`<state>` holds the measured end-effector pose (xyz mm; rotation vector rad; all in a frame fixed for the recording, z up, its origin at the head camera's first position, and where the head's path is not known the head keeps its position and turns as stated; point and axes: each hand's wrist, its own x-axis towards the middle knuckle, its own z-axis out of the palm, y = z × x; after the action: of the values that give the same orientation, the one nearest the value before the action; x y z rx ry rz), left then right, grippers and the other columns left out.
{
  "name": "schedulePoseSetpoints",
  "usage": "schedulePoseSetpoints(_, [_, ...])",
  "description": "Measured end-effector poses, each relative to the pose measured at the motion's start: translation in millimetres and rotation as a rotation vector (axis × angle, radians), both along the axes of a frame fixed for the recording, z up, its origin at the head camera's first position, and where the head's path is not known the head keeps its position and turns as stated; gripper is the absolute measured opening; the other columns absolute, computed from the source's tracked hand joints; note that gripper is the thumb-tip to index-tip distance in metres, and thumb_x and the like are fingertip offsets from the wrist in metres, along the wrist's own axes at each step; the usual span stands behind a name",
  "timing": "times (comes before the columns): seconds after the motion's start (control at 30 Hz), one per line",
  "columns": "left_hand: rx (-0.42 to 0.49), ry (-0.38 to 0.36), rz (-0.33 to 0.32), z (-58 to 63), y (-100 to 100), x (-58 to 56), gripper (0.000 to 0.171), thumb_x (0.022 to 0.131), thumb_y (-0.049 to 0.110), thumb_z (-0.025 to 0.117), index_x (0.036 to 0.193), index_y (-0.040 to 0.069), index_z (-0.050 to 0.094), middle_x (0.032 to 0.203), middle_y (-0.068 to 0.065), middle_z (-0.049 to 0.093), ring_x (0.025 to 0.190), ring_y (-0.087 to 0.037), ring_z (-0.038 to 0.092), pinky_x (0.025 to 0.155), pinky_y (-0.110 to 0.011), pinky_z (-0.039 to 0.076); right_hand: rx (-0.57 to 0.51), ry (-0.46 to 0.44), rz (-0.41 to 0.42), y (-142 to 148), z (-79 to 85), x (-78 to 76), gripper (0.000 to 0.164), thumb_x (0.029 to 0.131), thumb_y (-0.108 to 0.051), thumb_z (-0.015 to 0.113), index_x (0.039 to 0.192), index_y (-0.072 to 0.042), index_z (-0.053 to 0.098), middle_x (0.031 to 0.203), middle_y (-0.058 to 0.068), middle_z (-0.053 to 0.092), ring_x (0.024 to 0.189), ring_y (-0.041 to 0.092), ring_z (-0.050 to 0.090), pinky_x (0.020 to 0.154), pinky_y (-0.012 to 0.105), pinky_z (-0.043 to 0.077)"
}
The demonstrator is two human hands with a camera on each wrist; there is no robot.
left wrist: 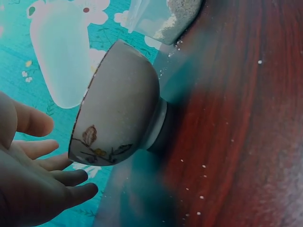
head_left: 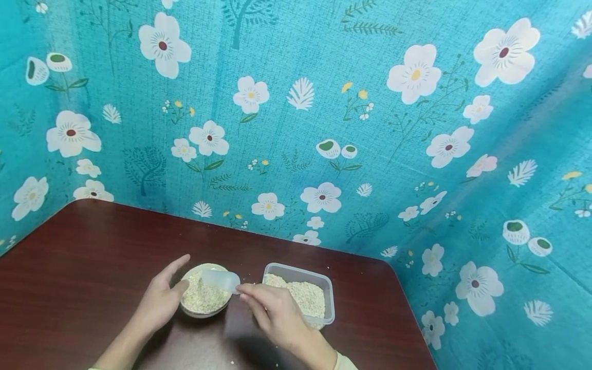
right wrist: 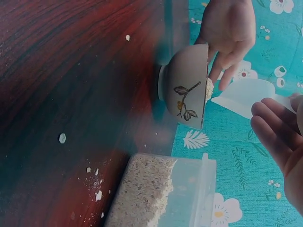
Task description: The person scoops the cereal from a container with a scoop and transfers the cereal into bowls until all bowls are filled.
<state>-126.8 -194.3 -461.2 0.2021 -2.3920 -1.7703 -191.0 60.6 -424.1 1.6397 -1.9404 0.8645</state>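
A small white bowl (left wrist: 118, 99) with a painted branch on its side stands on the table, filled with pale oat flakes (head_left: 203, 298). My right hand (head_left: 277, 311) pinches the handle of a translucent white scoop (head_left: 222, 281), whose cup lies over the bowl's far right rim. In the right wrist view the scoop's tip comes close to the heaped flakes. At the bowl's left side is my left hand (head_left: 159, 298), fingers spread and thumb near the rim. The left wrist view shows these fingers loosely extended, not wrapped around the bowl.
To the right of the bowl stands a clear plastic container (head_left: 329, 303), partly full of oat flakes. Loose flakes (right wrist: 98, 195) are scattered on the dark red-brown table (head_left: 115, 241). A turquoise flowered cloth (head_left: 277, 128) hangs behind the table and along its sides.
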Motion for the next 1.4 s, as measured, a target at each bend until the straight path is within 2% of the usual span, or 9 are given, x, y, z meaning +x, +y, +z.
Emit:
schedulePoseSetpoints(0.43, [0.021, 0.057, -0.003, 11.8, 17, -4.8, 0.06, 0.099, 0.002, 0.051, 0.156, 0.003, 0.033, 0.16, -0.018, 0.031, 0.148, -0.037, 0.021, 0.116, -0.063, 0.023, -0.261, -0.416, -0.106, 18, -5.4, 4.5, 0.02, 0.094, 0.014, 0.057, 0.11, 0.006, 0.067, 0.078, 0.013, 0.073, 0.063, 0.017, 0.071, 0.059, 0.023, 0.06])
schedulePoseSetpoints(0.5, [0.017, 0.047, 0.002, 13.8, 22, -6.3, 0.06, 0.099, 0.003, 0.051, 0.156, 0.006, 0.033, 0.158, -0.018, 0.035, 0.131, -0.036, 0.045, 0.109, -0.058, 0.034, -0.292, -0.498, -0.141, 28, -11.3, 2.9, 0.019, 0.097, 0.009, 0.056, 0.113, 0.004, 0.068, 0.08, 0.012, 0.074, 0.063, 0.02, 0.072, 0.059, 0.025, 0.061])
schedulePoseSetpoints(0.67, [-0.02, 0.043, 0.017, 16.8, 33, -10.7, 0.061, 0.099, 0.006, 0.052, 0.157, 0.012, 0.034, 0.156, -0.018, 0.037, 0.109, -0.032, 0.046, 0.098, -0.052, 0.038, -0.36, -0.671, -0.204, 52, -12.3, 4.1, 0.018, 0.102, -0.001, 0.055, 0.114, 0.005, 0.067, 0.082, 0.012, 0.074, 0.064, 0.026, 0.072, 0.06, 0.034, 0.062])
schedulePoseSetpoints(0.93, [-0.037, 0.032, -0.03, 18.3, 51, -21.0, 0.06, 0.099, 0.008, 0.052, 0.156, 0.014, 0.036, 0.159, -0.019, 0.033, 0.139, -0.033, 0.03, 0.107, -0.056, 0.032, -0.479, -0.806, -0.359, 89, -16.6, 8.8, 0.018, 0.103, -0.008, 0.057, 0.11, 0.003, 0.069, 0.079, 0.014, 0.074, 0.061, 0.026, 0.071, 0.06, 0.038, 0.062])
schedulePoseSetpoints(1.0, [-0.027, 0.031, -0.041, 18.2, 57, -23.6, 0.06, 0.098, 0.007, 0.052, 0.156, 0.012, 0.037, 0.155, -0.02, 0.038, 0.132, -0.031, 0.035, 0.105, -0.051, 0.033, -0.495, -0.824, -0.383, 97, -18.1, 10.1, 0.018, 0.103, -0.008, 0.057, 0.109, 0.004, 0.069, 0.079, 0.015, 0.074, 0.061, 0.025, 0.071, 0.059, 0.038, 0.062])
schedulePoseSetpoints(1.1, [0.004, -0.003, -0.06, 18.6, 68, -28.5, 0.059, 0.1, 0.008, 0.051, 0.156, 0.015, 0.036, 0.109, -0.022, 0.064, 0.091, -0.025, 0.057, 0.089, -0.043, 0.045, -0.516, -0.835, -0.399, 109, -19.5, 11.6, 0.019, 0.103, -0.007, 0.056, 0.109, 0.006, 0.068, 0.079, 0.018, 0.073, 0.061, 0.026, 0.071, 0.059, 0.039, 0.062])
schedulePoseSetpoints(1.23, [-0.008, -0.054, -0.08, 19.5, 82, -34.8, 0.059, 0.102, 0.013, 0.051, 0.158, 0.019, 0.033, 0.074, -0.009, 0.052, 0.046, -0.012, 0.033, 0.067, -0.035, 0.045, -0.522, -0.84, -0.435, 126, -19.2, 14.2, 0.019, 0.103, -0.007, 0.057, 0.11, 0.006, 0.068, 0.079, 0.019, 0.073, 0.062, 0.026, 0.072, 0.059, 0.04, 0.062])
schedulePoseSetpoints(1.37, [-0.009, -0.047, -0.099, 19.8, 95, -39.8, 0.059, 0.101, 0.012, 0.052, 0.157, 0.018, 0.035, 0.071, -0.008, 0.055, 0.049, -0.015, 0.041, 0.057, -0.036, 0.047, -0.523, -0.847, -0.487, 143, -18.9, 17.7, 0.018, 0.102, -0.008, 0.057, 0.11, 0.005, 0.068, 0.079, 0.019, 0.073, 0.062, 0.027, 0.071, 0.059, 0.042, 0.063])
schedulePoseSetpoints(1.4, [-0.012, -0.034, -0.109, 19.9, 99, -40.7, 0.058, 0.101, 0.011, 0.052, 0.156, 0.017, 0.036, 0.085, -0.013, 0.063, 0.059, -0.018, 0.05, 0.063, -0.037, 0.05, -0.525, -0.852, -0.498, 147, -19.0, 18.8, 0.018, 0.102, -0.008, 0.057, 0.109, 0.005, 0.068, 0.079, 0.019, 0.073, 0.062, 0.028, 0.071, 0.059, 0.043, 0.063])
